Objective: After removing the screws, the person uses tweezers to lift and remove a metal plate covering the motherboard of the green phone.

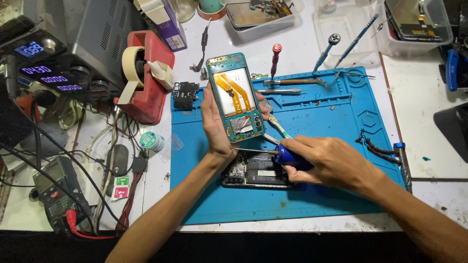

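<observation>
Teal-framed and stripped of its back cover, the opened phone (pixel 235 98) stands tilted above the blue repair mat (pixel 312 195), showing orange flex cables and a white battery. The left hand (pixel 214 124) grips it along its left edge, fingertips curling round the far side. The right hand (pixel 324 163) is closed around a blue-handled screwdriver (pixel 287 157), whose thin shaft points left to the phone's lower edge. Directly beneath both hands a second opened phone (pixel 256 171) lies flat on the mat. Beyond the held phone, tweezers (pixel 278 90) and a red-capped screwdriver (pixel 275 58) crowd the mat's upper edge, while the mat's right half lies mostly bare up to a beaded bracelet (pixel 375 146). Left of the mat sit a red tape dispenser (pixel 148 78) and tangled cables (pixel 107 160).
</observation>
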